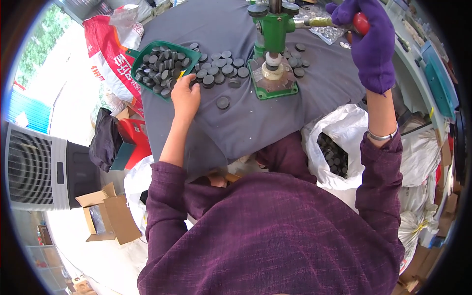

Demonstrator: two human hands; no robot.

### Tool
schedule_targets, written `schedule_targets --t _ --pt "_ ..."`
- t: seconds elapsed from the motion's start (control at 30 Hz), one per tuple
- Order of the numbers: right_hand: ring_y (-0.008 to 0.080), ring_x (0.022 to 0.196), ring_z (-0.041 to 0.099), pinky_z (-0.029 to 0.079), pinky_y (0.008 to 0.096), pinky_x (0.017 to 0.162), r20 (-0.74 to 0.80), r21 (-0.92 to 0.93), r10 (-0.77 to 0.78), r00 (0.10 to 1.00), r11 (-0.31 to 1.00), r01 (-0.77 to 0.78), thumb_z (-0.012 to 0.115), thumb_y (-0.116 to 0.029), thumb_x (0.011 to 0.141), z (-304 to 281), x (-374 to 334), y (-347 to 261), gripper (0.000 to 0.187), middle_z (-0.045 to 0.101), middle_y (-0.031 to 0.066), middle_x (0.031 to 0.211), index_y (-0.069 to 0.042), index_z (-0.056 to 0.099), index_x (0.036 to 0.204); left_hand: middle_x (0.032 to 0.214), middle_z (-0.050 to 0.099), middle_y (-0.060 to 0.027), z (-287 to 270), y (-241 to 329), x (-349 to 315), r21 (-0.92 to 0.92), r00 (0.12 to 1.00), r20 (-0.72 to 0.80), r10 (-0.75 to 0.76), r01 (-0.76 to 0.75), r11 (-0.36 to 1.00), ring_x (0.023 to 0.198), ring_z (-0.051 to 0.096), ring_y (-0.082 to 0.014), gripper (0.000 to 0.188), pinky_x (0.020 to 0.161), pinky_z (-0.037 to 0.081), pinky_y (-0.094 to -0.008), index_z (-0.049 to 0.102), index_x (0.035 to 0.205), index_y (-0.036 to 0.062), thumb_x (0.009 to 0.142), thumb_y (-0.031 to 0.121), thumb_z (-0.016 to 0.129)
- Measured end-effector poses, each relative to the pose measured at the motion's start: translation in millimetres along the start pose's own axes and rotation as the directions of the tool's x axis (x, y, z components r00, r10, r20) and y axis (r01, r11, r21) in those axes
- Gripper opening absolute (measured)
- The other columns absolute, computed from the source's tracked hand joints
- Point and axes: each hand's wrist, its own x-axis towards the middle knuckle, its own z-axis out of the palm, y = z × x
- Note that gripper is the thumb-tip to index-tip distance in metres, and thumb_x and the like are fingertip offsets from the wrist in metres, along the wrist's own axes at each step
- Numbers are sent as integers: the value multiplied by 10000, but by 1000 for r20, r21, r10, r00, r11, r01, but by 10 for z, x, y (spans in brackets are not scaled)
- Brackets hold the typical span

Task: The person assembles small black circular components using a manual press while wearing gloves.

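Centrally, a green hand press (272,29) is seen standing upright on the grey-covered worktop (255,118), its column vertical and its flat base plate (273,91) lying toward the person. Its lever (314,21) runs roughly level, its long axis pointing from the column out to the person's right, ending in a red knob (361,22). That knob is gripped by the right hand (366,34), which is clenched around it inside a purple glove. A pale ring-shaped piece (273,66) is seated under the ram.

Left of the press, loose dark discs (223,69) are spread on the cloth, and more are heaped in a green scoop tray (160,69). The bare left hand (186,93) rests at the tray's near corner, fingers curled onto the discs; whether 1 is pinched cannot be told.

As a judgement, a disc set off-centre could be pressed crooked or jammed, and fingers left near the die could be caught if the lever were pulled. Discs near the cloth edge, like the single one (222,103), could roll off toward the white bag (339,142).
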Motion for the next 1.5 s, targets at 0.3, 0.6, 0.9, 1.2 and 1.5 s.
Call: schedule_targets --t 0.3,0.6,0.9,1.2,1.5 --pt "125 569 539 507 294 662 -21 29 65 998 997 -64 386 -254 980 21 -13 -17 391 539 44 620 54 621 1033 1272 552 -168 358 48 4 339 995 98 9 -42 940 1208 450 -364 453 1005 408 -433 575 1176 -17 725 -27 523" --pt "127 575 536 508 291 671 -8 26 21 1000 999 -21 363 -231 973 8 -10 -41 398 540 47 624 70 615 1040 1028 646 -105 67 -119 -128 -156 984 174 24 4 988 892 615 -233 425 818 494 -328 640 1113 56 697 -24 609" --pt "129 577 541 510 293 684 -7 -21 15 1000 1000 -15 374 -258 963 14 -13 -36 420 548 54 627 78 612 1047 910 636 -79 19 167 -175 -72 973 226 48 -33 997 762 619 -201 348 707 501 -333 667 1051 68 706 75 714" --pt "129 584 548 516 298 670 15 -7 -25 1000 1000 26 373 -260 967 1 -16 18 420 543 51 622 75 611 1051 865 627 -121 86 135 -17 -23 986 167 -28 32 999 781 623 -293 269 703 498 -378 672 962 66 727 183 730" --pt "121 582 545 503 280 649 -4 -31 15 1000 999 -15 367 -248 974 -2 -13 5 408 547 49 627 67 616 1042 911 627 -155 273 -6 102 40 999 0 38 -38 998 834 623 -328 276 745 501 -409 666 983 61 728 158 709"
